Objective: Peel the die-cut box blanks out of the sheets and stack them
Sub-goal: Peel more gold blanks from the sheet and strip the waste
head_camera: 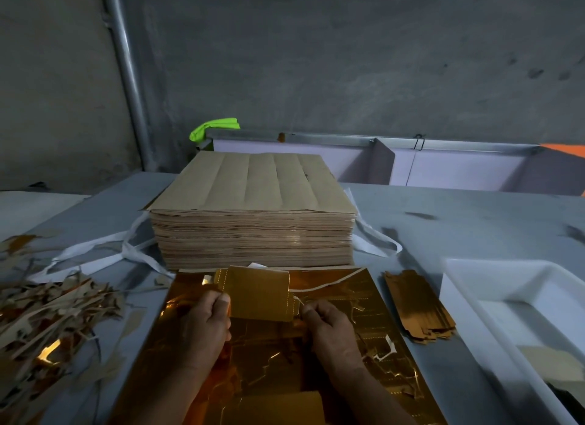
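Observation:
A shiny gold die-cut sheet [373,339] lies on the table in front of me. A gold box blank [259,295] is lifted above the sheet's far end. My left hand [205,326] pinches the blank's left edge with thumb on top. My right hand [329,326] pinches a thin strip at the blank's right edge. To the right, a small stack of peeled gold blanks [418,304] rests on the table. Behind the sheet stands a tall pile of brown-backed sheets [253,212].
Torn waste strips [53,317] are heaped at the left. White strapping [95,250] trails around the tall pile. A white plastic tray [506,301] sits at the right. A grey wall, a pipe and a low partition stand behind the table [459,212].

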The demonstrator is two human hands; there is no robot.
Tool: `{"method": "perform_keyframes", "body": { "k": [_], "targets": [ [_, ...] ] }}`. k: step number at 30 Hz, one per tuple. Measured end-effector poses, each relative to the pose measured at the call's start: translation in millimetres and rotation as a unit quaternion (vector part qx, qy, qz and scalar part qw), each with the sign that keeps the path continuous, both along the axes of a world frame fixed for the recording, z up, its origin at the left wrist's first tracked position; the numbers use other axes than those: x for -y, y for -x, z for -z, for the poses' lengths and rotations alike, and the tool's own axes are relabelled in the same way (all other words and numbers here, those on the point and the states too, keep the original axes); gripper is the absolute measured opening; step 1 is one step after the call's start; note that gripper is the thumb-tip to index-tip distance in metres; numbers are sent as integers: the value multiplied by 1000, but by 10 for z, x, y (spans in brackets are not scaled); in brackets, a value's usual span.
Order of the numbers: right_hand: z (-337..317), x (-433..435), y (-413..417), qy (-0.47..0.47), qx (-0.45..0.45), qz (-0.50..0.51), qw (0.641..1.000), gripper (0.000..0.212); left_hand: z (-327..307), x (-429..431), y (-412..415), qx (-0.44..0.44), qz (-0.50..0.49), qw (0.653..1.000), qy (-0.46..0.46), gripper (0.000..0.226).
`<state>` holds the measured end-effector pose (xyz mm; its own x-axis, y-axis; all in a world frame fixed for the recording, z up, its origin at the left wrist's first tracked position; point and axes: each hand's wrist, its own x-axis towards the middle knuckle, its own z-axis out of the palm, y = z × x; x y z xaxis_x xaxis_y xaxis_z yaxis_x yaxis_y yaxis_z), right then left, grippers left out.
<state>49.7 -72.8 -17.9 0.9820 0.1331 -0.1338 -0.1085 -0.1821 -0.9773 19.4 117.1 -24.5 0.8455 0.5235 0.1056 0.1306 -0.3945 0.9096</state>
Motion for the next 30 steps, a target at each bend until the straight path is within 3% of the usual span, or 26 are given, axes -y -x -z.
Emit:
{"method": "perform_keyframes", "body": {
  "k": [9,14,18,30],
  "targets": [
    [47,19,-43,-1,20,106,994,19,-13,-10,10,6,-1,1000,6,21],
    [16,-7,-16,2,21,90,996,7,-10,-20,21,7,18,1000,-6,22],
    [16,-5,-3,-8,6,49,999,24,-15,-7,22,2,22,1000,-11,21],
    [28,-15,-14,39,-4,21,999,18,-28,3,21,-7,41,999,-23,20]
  ]
}}
